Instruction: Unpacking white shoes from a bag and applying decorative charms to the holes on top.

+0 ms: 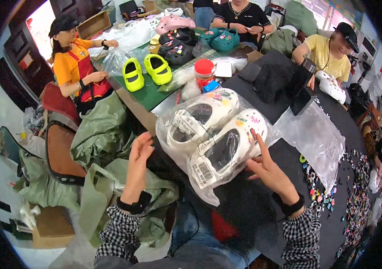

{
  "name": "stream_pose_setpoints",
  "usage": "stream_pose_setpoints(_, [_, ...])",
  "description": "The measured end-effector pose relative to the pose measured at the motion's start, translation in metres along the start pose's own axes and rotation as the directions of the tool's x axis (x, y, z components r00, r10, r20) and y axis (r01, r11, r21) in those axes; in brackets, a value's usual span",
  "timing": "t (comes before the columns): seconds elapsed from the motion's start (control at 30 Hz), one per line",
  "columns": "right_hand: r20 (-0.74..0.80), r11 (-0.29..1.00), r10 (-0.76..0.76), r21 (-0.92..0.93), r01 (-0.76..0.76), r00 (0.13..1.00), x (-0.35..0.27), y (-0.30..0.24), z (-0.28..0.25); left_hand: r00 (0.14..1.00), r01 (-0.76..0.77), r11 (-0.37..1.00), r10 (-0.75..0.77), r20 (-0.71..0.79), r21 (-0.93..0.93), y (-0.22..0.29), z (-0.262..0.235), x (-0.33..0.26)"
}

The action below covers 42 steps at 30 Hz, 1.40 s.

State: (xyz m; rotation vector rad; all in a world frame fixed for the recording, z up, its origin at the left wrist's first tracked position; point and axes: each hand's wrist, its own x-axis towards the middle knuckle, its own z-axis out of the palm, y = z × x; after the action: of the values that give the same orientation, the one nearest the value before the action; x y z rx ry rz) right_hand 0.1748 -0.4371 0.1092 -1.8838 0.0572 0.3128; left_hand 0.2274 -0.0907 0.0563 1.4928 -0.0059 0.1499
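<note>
A pair of white clogs [220, 148] with colourful charms lies inside a clear plastic bag [180, 157] on the dark tabletop in front of me. A barcode label [203, 172] shows on the near side. My left hand [141, 152] is raised left of the bag, apart from it, holding nothing, with its fingers partly spread. At the bag's right side is my right hand [266, 167], its index finger stretched out toward the charms on the right clog. That hand is open; whether its fingertip touches the plastic I cannot tell.
A flat clear bag [319, 141] lies to the right, beside many loose charms [357, 201]. Beyond stand a red-lidded jar [205, 71], yellow-green clogs [157, 69], and dark and teal clogs [225, 40]. Co-workers sit around the table. Green sacks [99, 134] and chairs are at left.
</note>
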Motion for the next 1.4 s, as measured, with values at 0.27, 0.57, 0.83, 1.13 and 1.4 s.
stream_pose_setpoints(0.27, [-0.139, 0.97, -0.113, 0.199, 0.139, 0.984, 0.043, -0.001, -0.002, 0.961, 0.176, 0.984, -0.169, 0.219, -0.015, 0.005, 0.031, 0.005])
stream_pose_setpoints(0.57, [-0.166, 0.589, -0.729, -0.646, 0.486, 0.664, 0.06, -0.04, -0.07, 0.845, 0.443, 0.801, -0.224, 0.485, -0.402, -0.007, 0.107, -0.04])
stream_pose_setpoints(0.83, [-0.013, 0.663, -0.586, -0.582, 0.471, 0.81, -0.014, -0.019, -0.006, 0.866, 0.39, 0.889, -0.266, 0.424, -0.239, -0.013, 0.104, -0.057])
stream_pose_setpoints(1.13, [0.196, 0.381, -0.691, -0.72, 0.581, 0.696, -0.034, -0.004, 0.044, 0.804, 0.487, 0.862, -0.38, 0.458, -0.14, 0.008, 0.086, -0.094])
stream_pose_setpoints(1.4, [0.367, 0.072, -0.776, -0.757, 0.649, 0.513, -0.037, -0.001, 0.067, 0.803, 0.479, 0.873, -0.393, 0.449, -0.093, 0.013, 0.085, -0.099])
